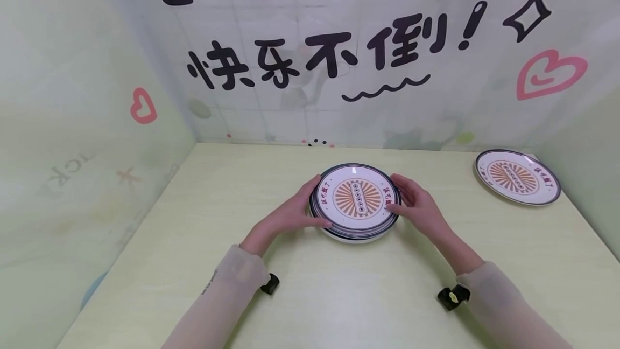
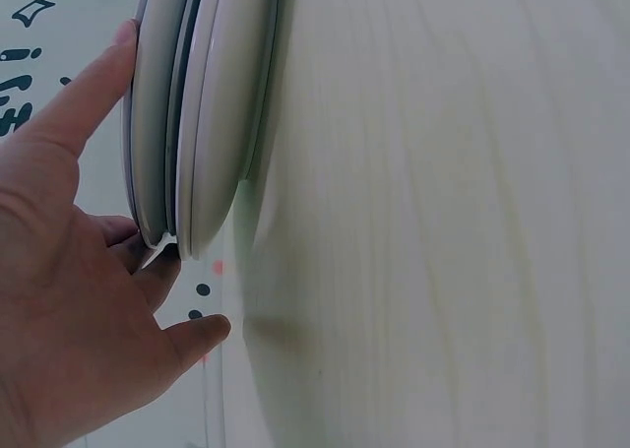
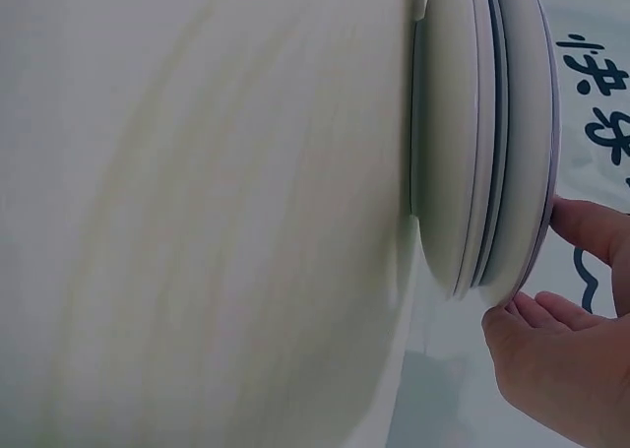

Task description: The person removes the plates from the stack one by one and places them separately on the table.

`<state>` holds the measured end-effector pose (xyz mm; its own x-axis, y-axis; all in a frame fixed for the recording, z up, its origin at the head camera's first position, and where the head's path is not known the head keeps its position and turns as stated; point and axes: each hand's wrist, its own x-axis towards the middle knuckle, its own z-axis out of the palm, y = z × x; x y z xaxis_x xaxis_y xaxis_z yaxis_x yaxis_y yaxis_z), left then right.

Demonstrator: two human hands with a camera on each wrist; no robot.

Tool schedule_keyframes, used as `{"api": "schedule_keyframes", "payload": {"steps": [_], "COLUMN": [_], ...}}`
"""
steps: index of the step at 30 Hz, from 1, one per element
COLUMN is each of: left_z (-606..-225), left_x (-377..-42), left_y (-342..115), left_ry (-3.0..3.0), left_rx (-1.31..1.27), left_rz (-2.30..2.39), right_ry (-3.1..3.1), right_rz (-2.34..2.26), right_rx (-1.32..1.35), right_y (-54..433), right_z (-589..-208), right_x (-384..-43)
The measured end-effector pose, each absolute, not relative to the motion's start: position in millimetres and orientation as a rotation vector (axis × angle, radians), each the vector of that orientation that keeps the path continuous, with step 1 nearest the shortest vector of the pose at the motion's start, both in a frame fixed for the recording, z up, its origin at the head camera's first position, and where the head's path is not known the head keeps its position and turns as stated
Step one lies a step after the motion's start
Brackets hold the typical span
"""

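Observation:
In the head view, a stack of white plates (image 1: 356,236) with dark blue rims sits mid-table, its top plate (image 1: 359,198) showing an orange sunburst print and red characters. My left hand (image 1: 294,210) grips the stack's left side, thumb at the near rim and fingers around the far side. On the opposite side, my right hand (image 1: 418,206) holds the top plate's edge, thumb lying over the rim. The left wrist view shows the thumb along the uppermost rim and the lower fingers spread beside the plates (image 2: 157,123). From the right wrist, fingertips meet the uppermost rim (image 3: 532,251).
Another printed plate (image 1: 517,178) lies alone at the table's back right corner. Behind the pale wooden table (image 1: 358,295) stands a printed backdrop (image 1: 300,90) with large black characters, and side walls (image 1: 72,139) flank it.

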<state>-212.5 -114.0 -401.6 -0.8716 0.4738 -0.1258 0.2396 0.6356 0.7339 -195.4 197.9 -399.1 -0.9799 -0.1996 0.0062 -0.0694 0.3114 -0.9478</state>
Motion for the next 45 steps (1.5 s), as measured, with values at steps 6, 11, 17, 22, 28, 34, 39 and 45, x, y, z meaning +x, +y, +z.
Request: {"api": "schedule_keyframes", "payload": {"steps": [6,11,17,22,28,34,39,45], "left_z": [-400,-400,-401,-401,-402,-401,-401,-401], "left_x": [-212,-212,-212,-211,-210,-209,-209,-209], "left_y": [-114,-114,-115,-116,-116,-115,-115,-116], "left_ry": [2.565,2.559,2.562,2.567,2.573,2.579,2.583,2.581], "left_rx": [0.565,0.577,0.595,0.600,0.606,0.618,0.614,0.611], "left_rz": [1.079,1.083,1.079,1.085,1.074,1.086,1.071,1.079], "right_ry": [2.479,2.479,2.454,2.466,2.470,2.491,2.498,2.536], "right_rz": [-1.735,-1.724,-1.730,-1.706,-1.678,-1.665,-1.657,-1.637], "right_rx": [-0.307,-0.320,-0.313,-0.314,-0.300,-0.297,-0.298,-0.304], "right_y": [198,199,201,201,203,205,208,212], "right_z": [-401,-401,-398,-394,-390,-388,-390,-388], "right_x": [-199,-199,-197,-197,-195,-197,-197,-195]}}
